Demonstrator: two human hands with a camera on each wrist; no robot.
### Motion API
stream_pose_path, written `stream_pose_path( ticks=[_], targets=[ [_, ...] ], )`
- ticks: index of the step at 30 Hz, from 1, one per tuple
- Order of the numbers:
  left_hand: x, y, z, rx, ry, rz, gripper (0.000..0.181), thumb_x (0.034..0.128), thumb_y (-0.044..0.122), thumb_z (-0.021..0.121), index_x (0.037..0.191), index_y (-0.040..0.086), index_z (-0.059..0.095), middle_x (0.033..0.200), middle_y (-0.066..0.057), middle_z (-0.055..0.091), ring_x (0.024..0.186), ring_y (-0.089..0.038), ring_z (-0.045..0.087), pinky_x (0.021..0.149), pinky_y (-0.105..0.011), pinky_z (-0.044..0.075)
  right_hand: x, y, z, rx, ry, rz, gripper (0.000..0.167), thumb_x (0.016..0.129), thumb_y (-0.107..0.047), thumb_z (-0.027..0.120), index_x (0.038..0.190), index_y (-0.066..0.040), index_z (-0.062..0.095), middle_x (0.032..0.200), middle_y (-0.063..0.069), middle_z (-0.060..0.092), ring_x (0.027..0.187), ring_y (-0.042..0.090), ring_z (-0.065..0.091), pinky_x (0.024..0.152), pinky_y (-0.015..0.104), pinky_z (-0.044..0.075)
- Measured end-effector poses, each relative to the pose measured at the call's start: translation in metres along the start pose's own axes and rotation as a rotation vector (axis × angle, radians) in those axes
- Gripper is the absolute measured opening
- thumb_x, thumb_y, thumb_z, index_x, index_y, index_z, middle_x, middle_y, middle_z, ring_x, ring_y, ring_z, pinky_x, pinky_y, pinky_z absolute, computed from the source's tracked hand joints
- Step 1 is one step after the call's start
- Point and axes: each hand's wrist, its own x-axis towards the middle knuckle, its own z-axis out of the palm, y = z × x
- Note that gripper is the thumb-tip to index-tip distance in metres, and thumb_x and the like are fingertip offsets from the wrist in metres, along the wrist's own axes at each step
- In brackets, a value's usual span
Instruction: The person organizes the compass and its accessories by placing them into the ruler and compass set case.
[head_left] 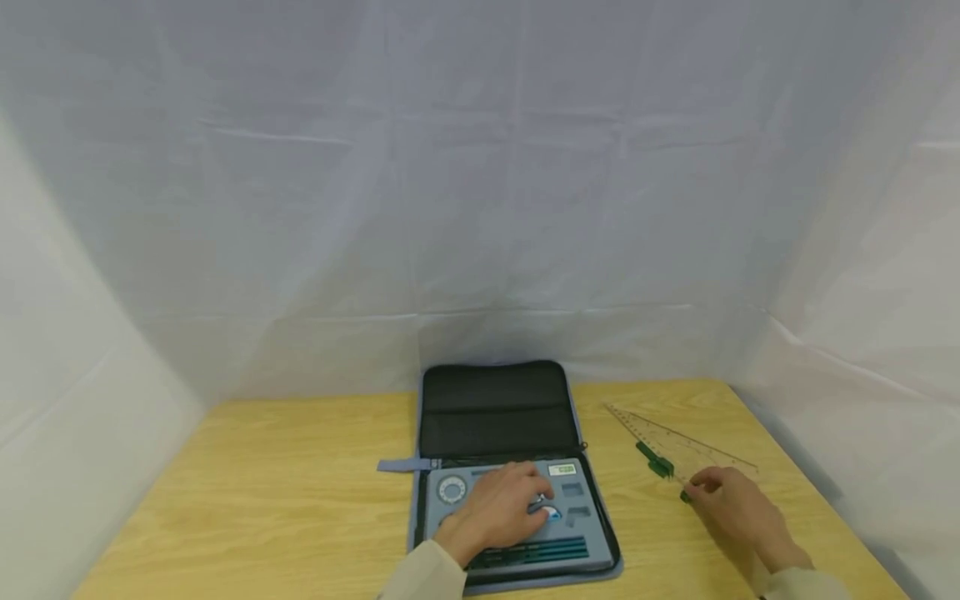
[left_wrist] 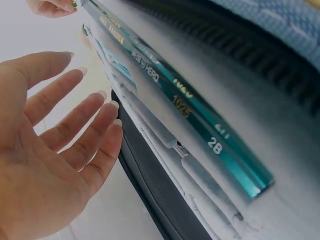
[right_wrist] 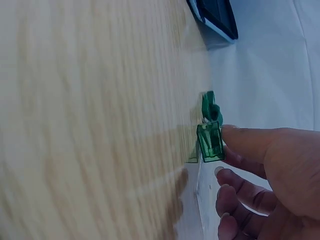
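Note:
My left hand [head_left: 504,510] hovers over the grey tray [head_left: 596,542] of an open zip case, fingers relaxed and spread with nothing held, as the left wrist view [left_wrist: 65,135] shows. Green pencils [head_left: 536,552], one marked 2B, lie in the tray near that palm. At the table's right, my right hand [head_left: 738,508] pinches a small see-through green plastic piece [right_wrist: 210,142] between thumb and index finger, just above the wood. Beyond it lies a dark green item [head_left: 655,461], beside a clear triangular ruler [head_left: 697,442]. The right fingers hide part of the ruler.
The case's black lid [head_left: 491,408] stands raised at the back, with a blue strap [head_left: 397,465] out to its left. The tray also holds a round white disc [head_left: 452,489] and a white-and-green eraser [head_left: 562,470]. White sheeting [head_left: 480,208] encloses the wooden table [head_left: 262,500].

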Motion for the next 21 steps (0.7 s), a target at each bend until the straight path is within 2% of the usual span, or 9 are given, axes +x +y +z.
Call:
stream_pose_path(
  ticks=[5,10,12,16,21],
  targets=[
    [-0.0007,-0.0007,0.0000,-0.003,0.006,0.006,0.018,0.0901,0.027,0.064,0.106,0.023,0.071,0.102,0.010,0.059,0.086,-0.008,0.056,0.071,-0.027,0.048,0.0002,-0.0072,0.0064,-0.001,-0.026,0.020,0.031,0.093,-0.038,0.059,0.094,-0.009,0.070,0.094,0.003,0.066,0.084,0.022,0.062,0.073,0.048,0.049],
    [-0.0011,-0.0006,-0.0006,0.003,0.005,0.006,0.018,0.0901,0.027,0.064,0.106,0.023,0.071,0.103,0.009,0.059,0.088,-0.009,0.057,0.073,-0.029,0.049,0.0002,-0.0082,0.0081,-0.015,-0.026,0.006,0.039,0.095,-0.042,0.055,0.098,-0.008,0.072,0.102,0.009,0.066,0.089,0.027,0.063,0.073,0.050,0.049],
    [-0.0017,-0.0010,-0.0010,0.004,0.003,-0.001,0.018,0.0899,0.027,0.064,0.106,0.023,0.071,0.103,0.009,0.059,0.090,-0.010,0.057,0.074,-0.029,0.049,-0.0005,-0.0072,0.0077,0.015,-0.022,-0.025,0.038,0.096,-0.039,0.054,0.101,-0.006,0.071,0.104,0.011,0.065,0.088,0.025,0.062,0.072,0.047,0.050],
    [-0.0035,-0.0027,-0.0018,0.005,-0.001,-0.015,0.017,0.0896,0.027,0.065,0.105,0.024,0.072,0.102,0.010,0.059,0.090,-0.009,0.057,0.075,-0.029,0.049,-0.0017,-0.0059,0.0064,0.096,-0.035,-0.118,0.025,0.096,-0.027,0.057,0.102,-0.006,0.070,0.103,0.007,0.063,0.082,0.017,0.059,0.067,0.035,0.051],
    [-0.0044,-0.0047,-0.0026,0.004,-0.003,-0.005,0.017,0.0901,0.027,0.064,0.105,0.023,0.072,0.102,0.009,0.059,0.090,-0.009,0.057,0.075,-0.029,0.049,0.0018,-0.0046,0.0072,0.100,-0.066,-0.244,0.019,0.094,-0.026,0.060,0.101,-0.011,0.070,0.098,-0.001,0.063,0.082,0.012,0.058,0.067,0.028,0.049]
  ],
)
